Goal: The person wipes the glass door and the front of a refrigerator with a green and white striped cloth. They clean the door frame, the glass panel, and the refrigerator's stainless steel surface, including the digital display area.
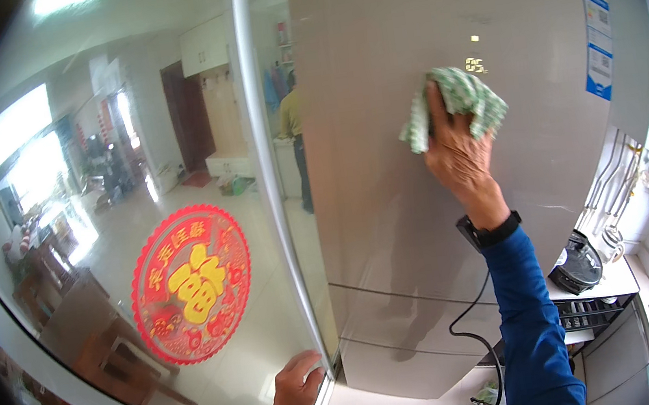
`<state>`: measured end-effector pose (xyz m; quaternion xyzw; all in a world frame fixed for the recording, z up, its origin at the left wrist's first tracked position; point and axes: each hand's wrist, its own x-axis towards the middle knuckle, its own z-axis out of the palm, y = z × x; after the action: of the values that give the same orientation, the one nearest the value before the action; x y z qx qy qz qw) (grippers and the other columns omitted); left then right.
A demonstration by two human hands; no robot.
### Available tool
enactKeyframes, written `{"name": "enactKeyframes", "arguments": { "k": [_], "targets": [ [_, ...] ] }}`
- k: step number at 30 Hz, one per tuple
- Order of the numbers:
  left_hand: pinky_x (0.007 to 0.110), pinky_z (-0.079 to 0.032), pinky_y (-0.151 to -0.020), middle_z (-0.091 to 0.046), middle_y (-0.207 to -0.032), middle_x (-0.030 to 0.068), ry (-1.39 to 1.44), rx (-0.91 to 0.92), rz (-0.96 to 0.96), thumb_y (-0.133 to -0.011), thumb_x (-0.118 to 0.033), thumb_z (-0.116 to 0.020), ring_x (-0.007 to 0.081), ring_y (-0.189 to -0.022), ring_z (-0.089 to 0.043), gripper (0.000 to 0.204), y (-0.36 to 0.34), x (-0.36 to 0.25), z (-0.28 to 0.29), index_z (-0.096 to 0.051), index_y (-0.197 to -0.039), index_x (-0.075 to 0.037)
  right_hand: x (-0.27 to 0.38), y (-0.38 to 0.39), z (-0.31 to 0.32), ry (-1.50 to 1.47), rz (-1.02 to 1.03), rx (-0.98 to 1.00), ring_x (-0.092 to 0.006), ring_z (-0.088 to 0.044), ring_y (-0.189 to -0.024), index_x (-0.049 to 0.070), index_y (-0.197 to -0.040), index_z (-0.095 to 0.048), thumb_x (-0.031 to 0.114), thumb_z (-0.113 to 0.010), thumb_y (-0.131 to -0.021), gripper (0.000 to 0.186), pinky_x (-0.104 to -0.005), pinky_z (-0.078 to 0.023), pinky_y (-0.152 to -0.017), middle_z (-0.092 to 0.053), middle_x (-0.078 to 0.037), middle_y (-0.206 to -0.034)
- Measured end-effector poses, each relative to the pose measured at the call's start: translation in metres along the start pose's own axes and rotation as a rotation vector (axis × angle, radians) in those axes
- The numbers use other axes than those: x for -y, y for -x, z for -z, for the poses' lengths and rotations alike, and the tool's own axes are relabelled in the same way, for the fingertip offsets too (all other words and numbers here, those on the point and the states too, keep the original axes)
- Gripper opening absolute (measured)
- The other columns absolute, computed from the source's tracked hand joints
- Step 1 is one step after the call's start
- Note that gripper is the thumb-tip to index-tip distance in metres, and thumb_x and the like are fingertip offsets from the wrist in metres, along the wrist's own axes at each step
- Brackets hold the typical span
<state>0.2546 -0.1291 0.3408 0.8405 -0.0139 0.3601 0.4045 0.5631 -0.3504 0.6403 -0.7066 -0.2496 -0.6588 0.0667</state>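
Observation:
My right hand (462, 156) presses a green-and-white checked cloth (474, 97) against the upper door of a tall beige-grey refrigerator (397, 193). The cloth is bunched under the fingers, just below the lit display (475, 65) on that door. My left hand (294, 387) is low down, beside the metal frame (280, 208) of a glass sliding door. Its fingers are bent and its thumb stands apart from them, with nothing seen between. Whether the fingertips touch the frame I cannot tell.
A round red-and-gold decoration (192, 284) sticks to the glass door (83, 234). Right of the refrigerator, a black appliance (577, 263) stands on a white-topped shelf unit. A black cable (473, 334) hangs beside my right arm. Another person (294, 137) shows at the back through the glass.

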Motion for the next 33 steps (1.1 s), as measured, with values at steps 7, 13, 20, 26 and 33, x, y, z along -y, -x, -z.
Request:
{"name": "enactKeyframes", "arguments": {
  "k": [7, 13, 20, 26, 33],
  "targets": [
    [0.036, -0.059, -0.082, -0.07, -0.114, 0.0199, 0.091, 0.081, -0.008, -0.086, -0.004, -0.071, 0.0312, -0.098, -0.071, 0.025, -0.019, -0.006, -0.056, -0.071, -0.111, 0.001, -0.038, -0.056, 0.011, 0.019, 0.082, 0.102, -0.0415, -0.039, -0.137, 0.021, -0.157, -0.037, 0.041, -0.064, -0.091, 0.074, -0.0616, -0.026, -0.113, -0.049, -0.018, -0.145],
    [0.032, -0.061, -0.074, -0.069, -0.117, 0.0187, 0.149, 0.146, 0.008, -0.088, -0.004, -0.072, 0.0269, -0.094, -0.072, 0.024, -0.029, 0.002, -0.072, -0.07, -0.111, 0.001, -0.131, -0.094, 0.027, 0.226, -0.14, -0.148, -0.0407, -0.037, -0.142, 0.019, -0.159, -0.033, 0.053, -0.054, -0.095, 0.076, -0.0602, -0.018, -0.117, -0.046, -0.02, -0.152],
    [0.033, -0.061, -0.074, -0.071, -0.113, 0.0184, 0.126, 0.166, -0.027, -0.086, -0.004, -0.073, 0.0284, -0.093, -0.072, 0.024, -0.041, 0.022, -0.066, -0.071, -0.109, 0.0, -0.154, -0.114, 0.01, 0.228, -0.129, -0.237, -0.0421, -0.034, -0.144, 0.015, -0.16, -0.029, 0.049, -0.054, -0.095, 0.078, -0.0597, -0.017, -0.118, -0.04, -0.016, -0.158],
    [0.036, -0.059, -0.081, -0.071, -0.111, 0.0185, 0.085, 0.19, -0.058, -0.085, -0.005, -0.073, 0.0321, -0.098, -0.072, 0.024, -0.054, 0.035, -0.056, -0.071, -0.109, 0.0, -0.094, -0.17, -0.003, 0.117, 0.041, -0.215, -0.042, -0.042, -0.137, 0.01, -0.157, -0.034, 0.043, -0.066, -0.088, 0.083, -0.0566, -0.026, -0.115, -0.048, -0.02, -0.15],
    [0.037, -0.058, -0.087, -0.072, -0.111, 0.02, 0.172, 0.296, 0.032, -0.086, -0.007, -0.073, 0.0326, -0.103, -0.071, 0.025, -0.055, 0.042, -0.057, -0.071, -0.11, 0.001, 0.023, -0.189, -0.034, 0.074, 0.184, 0.028, -0.0356, -0.041, -0.14, 0.013, -0.157, -0.036, 0.047, -0.054, -0.097, 0.071, -0.0556, -0.025, -0.117, -0.057, -0.017, -0.141]
  ]
}}
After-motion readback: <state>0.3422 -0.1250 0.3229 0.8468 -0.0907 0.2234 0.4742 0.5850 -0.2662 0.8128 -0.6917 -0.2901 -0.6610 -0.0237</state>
